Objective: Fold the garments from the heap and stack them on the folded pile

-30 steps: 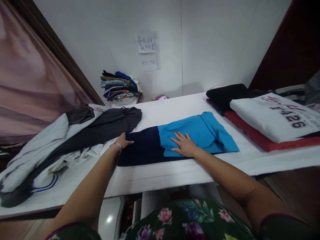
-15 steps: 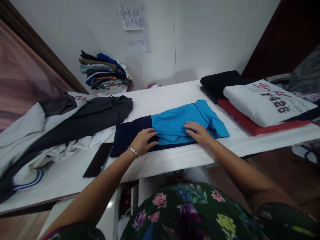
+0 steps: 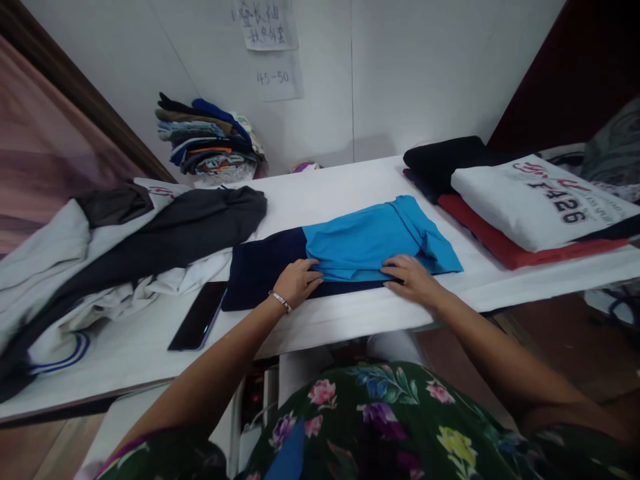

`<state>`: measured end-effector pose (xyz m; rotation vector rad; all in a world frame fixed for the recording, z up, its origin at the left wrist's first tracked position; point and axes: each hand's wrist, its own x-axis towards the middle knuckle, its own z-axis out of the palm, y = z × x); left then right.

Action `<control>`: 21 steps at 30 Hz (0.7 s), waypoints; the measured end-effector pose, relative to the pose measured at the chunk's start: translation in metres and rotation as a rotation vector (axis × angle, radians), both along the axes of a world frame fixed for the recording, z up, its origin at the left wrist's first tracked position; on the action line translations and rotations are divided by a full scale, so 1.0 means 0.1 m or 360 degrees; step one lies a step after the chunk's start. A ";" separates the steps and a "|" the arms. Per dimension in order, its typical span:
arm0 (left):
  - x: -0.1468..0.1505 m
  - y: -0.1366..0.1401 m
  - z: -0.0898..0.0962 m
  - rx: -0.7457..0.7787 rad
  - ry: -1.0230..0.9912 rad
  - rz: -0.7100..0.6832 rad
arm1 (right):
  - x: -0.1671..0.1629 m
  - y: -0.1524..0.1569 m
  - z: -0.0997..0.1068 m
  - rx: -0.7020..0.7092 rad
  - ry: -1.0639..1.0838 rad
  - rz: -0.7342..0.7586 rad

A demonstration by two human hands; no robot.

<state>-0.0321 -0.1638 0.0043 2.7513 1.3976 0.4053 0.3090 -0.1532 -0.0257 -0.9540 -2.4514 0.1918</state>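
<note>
A bright blue and navy garment [image 3: 355, 247] lies partly folded on the white table in front of me, its navy part to the left and a bunched blue end to the right. My left hand [image 3: 297, 283] pinches the near edge of the blue cloth, close to where it meets the navy; a bracelet circles that wrist. Farther right along the same edge, my right hand [image 3: 411, 280] has its thumb below and fingers above the fabric, gripping it. A strip of navy cloth shows beneath the blue at the near side.
Left lies a heap of loose grey and white clothes [image 3: 200, 223], with a dark phone [image 3: 199, 316] beside it. A folded stack [image 3: 210, 137] stands against the wall. Folded clothes, topped by a white printed shirt [image 3: 530, 207], sit at the right. Handwritten paper [image 3: 269, 25] hangs on the wall.
Both hands have closed on the near edge of the blue cloth. The right hand has moved slightly right and toward me, and the loose blue flap now lies straighter along that edge.
</note>
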 end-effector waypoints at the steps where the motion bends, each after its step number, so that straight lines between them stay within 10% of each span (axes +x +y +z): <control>1: 0.00 -0.01 0.00 0.0004 -0.0001 0.0016 | -0.01 0.00 0.00 -0.0006 -0.0010 -0.0013; 21: 0.35 0.09 0.13 0.0253 0.0020 -0.0020 | -0.43 0.10 0.10 0.0010 -0.0058 -0.0111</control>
